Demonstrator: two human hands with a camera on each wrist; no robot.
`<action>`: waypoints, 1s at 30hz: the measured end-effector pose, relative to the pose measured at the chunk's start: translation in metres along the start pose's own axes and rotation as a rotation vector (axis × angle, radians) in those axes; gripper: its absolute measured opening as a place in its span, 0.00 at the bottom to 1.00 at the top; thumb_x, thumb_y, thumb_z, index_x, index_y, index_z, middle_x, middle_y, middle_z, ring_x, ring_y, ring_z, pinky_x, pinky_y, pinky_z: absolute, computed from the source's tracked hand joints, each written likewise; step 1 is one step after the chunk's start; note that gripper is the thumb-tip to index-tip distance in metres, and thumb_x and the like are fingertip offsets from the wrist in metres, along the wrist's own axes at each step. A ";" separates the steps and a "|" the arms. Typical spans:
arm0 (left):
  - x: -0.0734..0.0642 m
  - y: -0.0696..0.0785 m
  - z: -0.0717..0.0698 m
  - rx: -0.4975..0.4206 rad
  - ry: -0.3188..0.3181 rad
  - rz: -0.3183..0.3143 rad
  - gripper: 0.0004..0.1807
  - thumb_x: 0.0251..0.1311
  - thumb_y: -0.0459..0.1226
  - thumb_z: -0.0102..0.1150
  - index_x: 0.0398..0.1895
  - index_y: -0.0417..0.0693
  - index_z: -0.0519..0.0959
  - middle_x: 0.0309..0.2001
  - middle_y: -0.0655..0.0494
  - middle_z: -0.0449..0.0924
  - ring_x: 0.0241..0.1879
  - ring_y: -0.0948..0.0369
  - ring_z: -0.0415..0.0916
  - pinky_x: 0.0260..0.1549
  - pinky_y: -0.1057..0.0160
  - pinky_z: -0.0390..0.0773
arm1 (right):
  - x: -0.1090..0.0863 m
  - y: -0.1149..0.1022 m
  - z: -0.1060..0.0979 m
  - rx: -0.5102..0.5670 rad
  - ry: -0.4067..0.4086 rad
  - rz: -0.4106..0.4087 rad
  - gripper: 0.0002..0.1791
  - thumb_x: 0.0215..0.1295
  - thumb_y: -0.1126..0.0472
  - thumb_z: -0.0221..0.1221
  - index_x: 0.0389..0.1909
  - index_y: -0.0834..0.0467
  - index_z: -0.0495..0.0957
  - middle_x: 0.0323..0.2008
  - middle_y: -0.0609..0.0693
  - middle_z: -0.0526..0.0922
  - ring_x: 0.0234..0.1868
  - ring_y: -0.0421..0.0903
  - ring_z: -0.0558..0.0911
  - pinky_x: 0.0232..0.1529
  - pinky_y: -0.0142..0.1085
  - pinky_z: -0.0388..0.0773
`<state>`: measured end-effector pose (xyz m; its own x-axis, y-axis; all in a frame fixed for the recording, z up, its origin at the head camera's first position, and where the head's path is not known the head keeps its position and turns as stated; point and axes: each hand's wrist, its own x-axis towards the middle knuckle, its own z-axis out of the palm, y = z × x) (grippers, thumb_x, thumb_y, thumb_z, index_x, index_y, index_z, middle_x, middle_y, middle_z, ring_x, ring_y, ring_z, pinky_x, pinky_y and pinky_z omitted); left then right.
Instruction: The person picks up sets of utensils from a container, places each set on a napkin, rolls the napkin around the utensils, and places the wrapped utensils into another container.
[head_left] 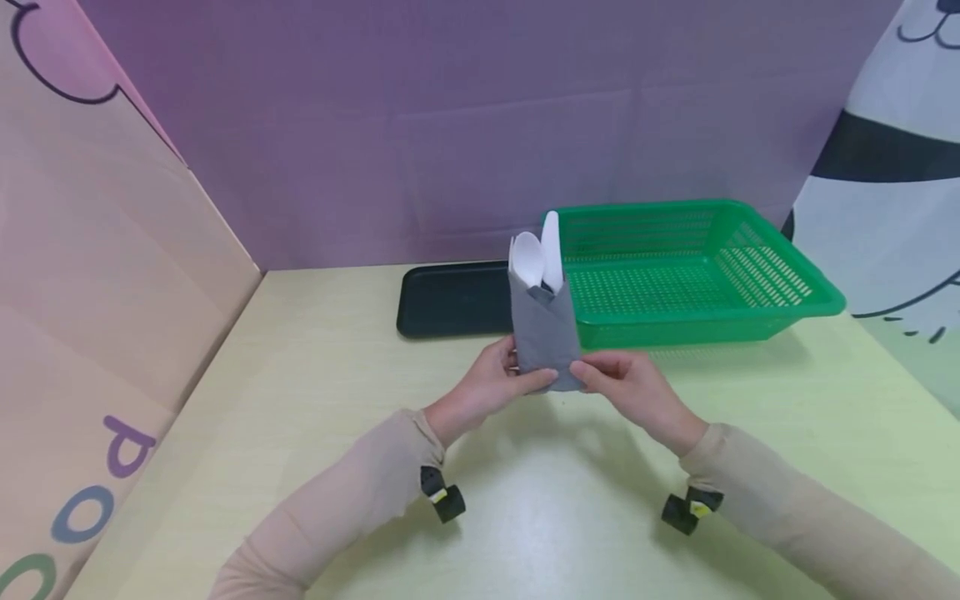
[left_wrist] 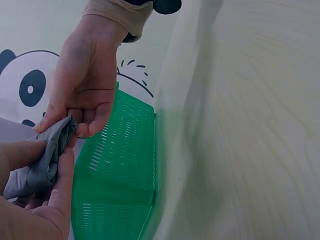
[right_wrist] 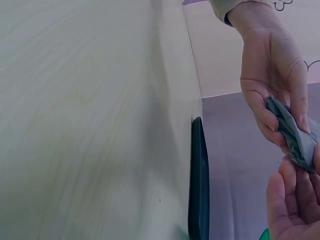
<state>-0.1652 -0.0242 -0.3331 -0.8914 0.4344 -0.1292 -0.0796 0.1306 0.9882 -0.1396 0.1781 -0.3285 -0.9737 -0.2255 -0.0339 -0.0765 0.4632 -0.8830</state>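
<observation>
Upright above the table, a folded grey napkin pouch (head_left: 546,337) has a white spoon (head_left: 528,260) and a white knife (head_left: 552,250) sticking out of its top; a further white edge shows behind the spoon. My left hand (head_left: 491,382) grips the pouch's lower left side, thumb across the front. At the lower right corner my right hand (head_left: 637,392) pinches it between thumb and fingers. In the left wrist view the folded bottom of the grey napkin (left_wrist: 42,160) lies between both hands. The right wrist view shows the same napkin end (right_wrist: 295,135) held from both sides.
Behind the pouch to the right stands a green plastic basket (head_left: 705,325) with slotted walls. A black tray (head_left: 453,300) lies flat at the back, left of the basket, partly hidden by the pouch. A purple backdrop (head_left: 390,125) rises along the table's (head_left: 300,375) far edge.
</observation>
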 end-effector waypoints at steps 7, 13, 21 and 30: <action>0.001 -0.001 0.001 -0.002 -0.004 0.004 0.28 0.58 0.33 0.60 0.62 0.45 0.66 0.59 0.44 0.74 0.55 0.51 0.75 0.49 0.60 0.80 | 0.000 0.002 -0.001 0.079 0.004 -0.012 0.21 0.65 0.56 0.57 0.47 0.71 0.78 0.42 0.62 0.84 0.34 0.31 0.83 0.43 0.29 0.81; 0.002 0.000 0.001 0.003 -0.002 0.003 0.28 0.58 0.34 0.60 0.62 0.46 0.66 0.59 0.45 0.74 0.56 0.51 0.75 0.50 0.60 0.80 | 0.003 0.002 -0.005 0.064 -0.059 -0.025 0.23 0.66 0.53 0.55 0.52 0.68 0.75 0.47 0.63 0.82 0.41 0.35 0.83 0.50 0.40 0.81; 0.003 0.002 0.003 -0.027 -0.037 -0.008 0.29 0.59 0.33 0.59 0.64 0.46 0.64 0.60 0.44 0.72 0.58 0.50 0.74 0.49 0.60 0.80 | 0.006 -0.008 -0.005 0.016 -0.001 0.015 0.26 0.63 0.47 0.57 0.54 0.62 0.75 0.50 0.60 0.82 0.47 0.46 0.83 0.53 0.47 0.78; 0.001 0.001 0.003 -0.004 -0.062 0.019 0.30 0.59 0.33 0.59 0.65 0.47 0.64 0.59 0.44 0.73 0.56 0.51 0.75 0.51 0.60 0.79 | 0.005 -0.010 -0.004 0.038 0.018 0.033 0.24 0.62 0.49 0.58 0.51 0.63 0.77 0.47 0.60 0.83 0.41 0.37 0.83 0.51 0.43 0.79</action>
<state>-0.1650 -0.0214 -0.3329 -0.8634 0.4912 -0.1148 -0.0643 0.1185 0.9909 -0.1444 0.1761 -0.3178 -0.9792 -0.1951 -0.0549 -0.0367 0.4369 -0.8988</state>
